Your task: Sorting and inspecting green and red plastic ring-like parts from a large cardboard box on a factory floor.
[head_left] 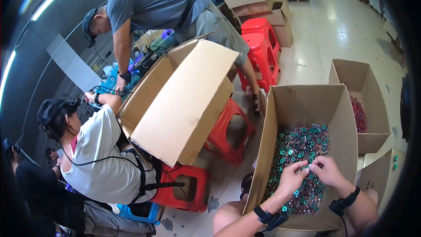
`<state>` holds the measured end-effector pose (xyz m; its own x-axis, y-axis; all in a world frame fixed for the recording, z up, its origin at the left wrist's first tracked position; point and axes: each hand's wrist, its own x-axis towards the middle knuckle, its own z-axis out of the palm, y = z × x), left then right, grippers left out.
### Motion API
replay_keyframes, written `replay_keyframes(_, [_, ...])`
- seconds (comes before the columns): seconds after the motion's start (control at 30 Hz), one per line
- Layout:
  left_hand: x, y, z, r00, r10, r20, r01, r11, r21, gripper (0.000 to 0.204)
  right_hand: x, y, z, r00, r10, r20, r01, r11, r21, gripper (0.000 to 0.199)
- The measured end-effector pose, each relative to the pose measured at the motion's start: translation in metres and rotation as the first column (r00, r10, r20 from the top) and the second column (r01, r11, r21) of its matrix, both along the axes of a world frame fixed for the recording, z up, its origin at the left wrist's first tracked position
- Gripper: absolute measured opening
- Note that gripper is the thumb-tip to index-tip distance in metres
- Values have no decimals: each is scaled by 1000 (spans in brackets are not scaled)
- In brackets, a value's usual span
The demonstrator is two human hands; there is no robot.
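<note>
Above a tall open cardboard box [307,101], my left hand [293,177] and my right hand [326,171] come together, fingertips nearly touching. Both are closed in a pinch. A small pale bit shows between them, too small to name. Beneath them the box holds a heap of small parts [302,142]: green round pieces with holes, mixed with many reddish and dark thin bits. My wrists, each with a black strap, reach in over the near side of the box.
A second carton [372,101] with red small parts [358,114] stands to the right. At left are a large carton [184,101], red stools [228,134] and a blue stool [137,213]. One person [149,6] bends over a bench; another [103,153] sits nearer.
</note>
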<state>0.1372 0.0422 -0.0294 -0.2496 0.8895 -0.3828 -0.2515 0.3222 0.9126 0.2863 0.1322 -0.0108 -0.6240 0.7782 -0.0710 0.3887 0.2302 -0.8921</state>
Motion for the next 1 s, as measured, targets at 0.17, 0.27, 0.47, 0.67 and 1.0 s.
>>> replay_keyframes(0.17, [-2, -4, 21, 998, 17, 58, -19, 999, 27, 37, -3, -8, 3, 998, -12, -66, 6, 997, -79, 16])
replay_keyframes(0.27, [-3, -7, 27, 998, 34, 60, -34, 999, 10, 36, -4, -10, 13, 998, 0, -61, -10, 986, -167, 15])
replay_keyframes(0.47, [-2, -10, 33, 998, 53, -30, -50, 996, 68, 35, 3, -5, -18, 968, 49, -245, -87, 986, -145, 18])
replay_keyframes(0.67, [-5, -8, 39, 974, 114, 194, -130, 989, 73, 37, -3, 0, -2, 956, 5, -293, -163, 839, -519, 22])
replay_keyframes(1.0, [8, -6, 34, 967, 185, 174, -200, 977, 77, 34, -7, -14, 16, 972, -68, -227, 170, 868, 466, 17])
